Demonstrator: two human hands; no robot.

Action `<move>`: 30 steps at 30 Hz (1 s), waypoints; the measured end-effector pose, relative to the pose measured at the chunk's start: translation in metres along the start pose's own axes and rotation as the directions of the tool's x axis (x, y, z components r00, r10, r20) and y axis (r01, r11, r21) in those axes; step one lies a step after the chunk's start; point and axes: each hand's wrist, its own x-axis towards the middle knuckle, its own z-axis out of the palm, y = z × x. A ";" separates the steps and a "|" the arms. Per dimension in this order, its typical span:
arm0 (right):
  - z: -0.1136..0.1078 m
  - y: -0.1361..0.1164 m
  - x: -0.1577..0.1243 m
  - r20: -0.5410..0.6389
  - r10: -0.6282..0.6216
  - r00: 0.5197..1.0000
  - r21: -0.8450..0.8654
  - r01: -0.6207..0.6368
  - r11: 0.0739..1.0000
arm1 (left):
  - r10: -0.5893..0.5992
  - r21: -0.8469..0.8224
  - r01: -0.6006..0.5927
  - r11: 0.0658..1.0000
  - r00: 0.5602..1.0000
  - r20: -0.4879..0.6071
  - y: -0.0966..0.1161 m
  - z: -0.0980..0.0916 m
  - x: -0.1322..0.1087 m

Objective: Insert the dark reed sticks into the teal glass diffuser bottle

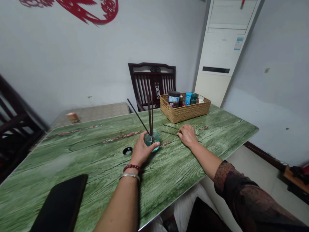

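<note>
The left hand [143, 149] is closed around a squat teal glass bottle [152, 141], its fingers wrapped across the near side and its thumb out of sight, a hold that seems to steady the bottle on the desk [154, 175]. Three or so dark reed sticks [150, 112] stand in the bottle's neck and fan upward, one leaning well to the left, so the bottle carries a tall, top-heavy load that a firm grip would help keep upright. A black screw cap [127, 151] lies open side up just beside the left hand, apparently off the bottle and left within easy reach. The right hand [187, 135] rests palm down with its fingers curved, close to the bottle and over the ends of two loose dark sticks [170, 130] lying flat on the desk; whether it grips them or only touches them cannot be told. Beyond both hands, a woven wicker basket [185, 109] groups a dark-lidded jar [174, 99], a blue tub [188, 98] and a green bottle [193, 98] away from the working area. A black phone [60, 203] lies at the near left edge of the desk, well apart from the hands, and a dark wooden chair [151, 79] stands behind the far side.
</note>
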 end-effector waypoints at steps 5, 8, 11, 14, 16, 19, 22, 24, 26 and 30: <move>-0.006 -0.002 -0.003 0.045 -0.011 0.999 0.028 0.009 1.000 | -0.004 0.014 0.004 1.000 1.000 -0.001 0.000 0.000 0.000; -0.011 -0.003 -0.004 0.086 -0.017 0.996 0.021 0.016 1.000 | -0.002 0.010 0.002 1.000 1.000 -0.002 0.000 0.000 0.000; -0.015 -0.006 -0.005 0.128 -0.050 0.990 0.024 0.047 0.999 | -0.010 0.007 0.010 1.000 1.000 -0.002 0.000 0.000 0.000; -0.017 -0.008 -0.005 0.174 -0.101 0.980 0.036 0.096 0.995 | -0.012 0.007 0.012 1.000 1.000 -0.004 0.000 0.000 0.000; -0.018 -0.008 -0.005 0.196 -0.130 0.972 0.034 0.126 0.991 | -0.007 0.000 0.007 1.000 1.000 0.000 0.000 0.000 0.000; -0.018 -0.009 -0.004 0.171 -0.103 0.980 0.025 0.100 0.995 | -0.006 -0.009 0.006 1.000 1.000 0.007 -0.001 0.001 0.000; -0.023 -0.009 -0.001 0.062 0.013 0.998 0.083 -0.018 0.996 | 0.007 -0.013 -0.007 1.000 1.000 0.007 -0.002 0.001 0.001; -0.031 -0.011 0.004 -0.045 0.070 0.997 0.191 -0.060 0.980 | 0.013 -0.007 -0.013 1.000 1.000 0.001 -0.002 0.001 0.000; -0.044 -0.015 0.011 -0.171 0.098 0.980 0.357 -0.031 0.934 | 0.011 -0.002 -0.011 1.000 1.000 -0.005 -0.001 0.000 0.000; -0.078 -0.035 0.029 -0.386 0.179 0.905 0.711 0.168 0.683 | 0.012 -0.039 -0.012 0.999 1.000 -0.010 0.001 -0.001 -0.001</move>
